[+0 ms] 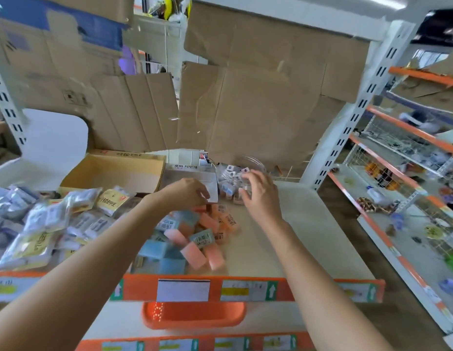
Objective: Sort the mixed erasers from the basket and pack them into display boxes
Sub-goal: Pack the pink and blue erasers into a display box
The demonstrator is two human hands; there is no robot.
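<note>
1. Head view: the left hand [187,192] reaches forward. Its grip is narrow, with the fingertips pinched on the near wall of the white display box [195,177], though blur softens the contact.
2. The right hand [260,192] arches over small white-and-blue erasers [230,179] just right of that box. Its fingers are bent, but I cannot tell whether this grip holds anything.
3. A clear container [255,162] sits just beyond the right grip, and its outline is hard to make out.
4. Pink and blue erasers [192,239] lie heaped on the shelf [283,249], nearer me than both grips. The left forearm covers part of the heap.
5. Bagged packs [43,224] lie left of the left grip, cut off at the frame edge.
6. The orange basket [195,317] sits below, its top hidden behind the shelf's front rail.
</note>
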